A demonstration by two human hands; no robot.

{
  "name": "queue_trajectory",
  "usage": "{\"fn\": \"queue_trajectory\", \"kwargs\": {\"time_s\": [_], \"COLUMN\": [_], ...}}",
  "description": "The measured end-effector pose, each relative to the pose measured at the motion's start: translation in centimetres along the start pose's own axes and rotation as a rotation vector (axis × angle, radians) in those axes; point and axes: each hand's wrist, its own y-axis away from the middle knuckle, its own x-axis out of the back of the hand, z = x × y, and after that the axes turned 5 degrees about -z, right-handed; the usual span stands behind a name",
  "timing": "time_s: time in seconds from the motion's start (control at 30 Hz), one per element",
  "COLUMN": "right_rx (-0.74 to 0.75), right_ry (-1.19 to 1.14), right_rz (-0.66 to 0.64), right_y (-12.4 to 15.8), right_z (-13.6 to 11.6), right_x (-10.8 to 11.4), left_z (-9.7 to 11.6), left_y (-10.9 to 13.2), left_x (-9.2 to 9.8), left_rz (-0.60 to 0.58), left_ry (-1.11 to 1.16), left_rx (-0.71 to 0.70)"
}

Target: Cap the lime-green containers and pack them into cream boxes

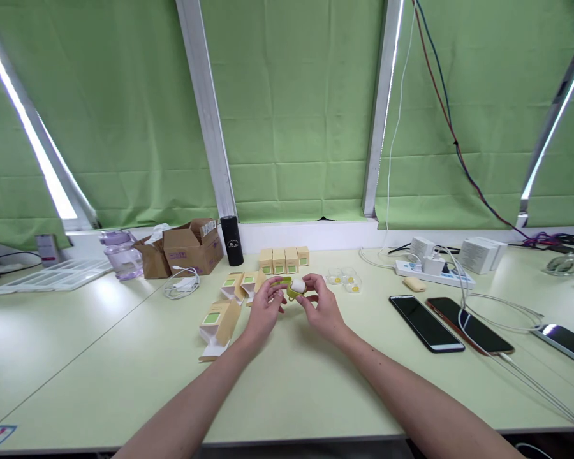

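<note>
Between my two hands, above the middle of the table, is a small olive-green case (pixel 293 296) with a rounded white piece (pixel 298 285) in it. My left hand (pixel 263 313) grips the case's left side with bent fingers. On the other side, the thumb and fingers of my right hand (pixel 326 310) close around the case and the white piece. Left of my hands lie opened small cardboard boxes, the nearest box (pixel 221 320) with its white flaps spread. A row of closed small boxes (pixel 279 262) stands behind. Clear plastic packs (pixel 348 280) with yellow-and-white contents lie to the right.
At the right lie a black phone (pixel 425 323), a brown-cased phone (pixel 471 325) with a cable across it, and a power strip (pixel 435 275). Back left stand a cardboard box (pixel 191 250), a black cylinder (pixel 232 241) and a purple bottle (pixel 123 256).
</note>
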Motion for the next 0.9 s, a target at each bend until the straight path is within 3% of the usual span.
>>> {"fn": "queue_trajectory", "kwargs": {"time_s": [0.6,0.9], "right_rx": [-0.179,-0.201], "right_ry": [-0.357,-0.386], "right_rz": [-0.027,-0.06], "right_y": [0.0,0.0], "right_z": [0.1,0.2], "right_x": [-0.3,-0.4], "left_z": [0.0,0.0], "left_y": [1.1,1.1], "left_x": [0.0,0.1], "left_rz": [-0.103,-0.091], "left_ry": [-0.581,-0.709], "left_rx": [-0.512,-0.559]}}
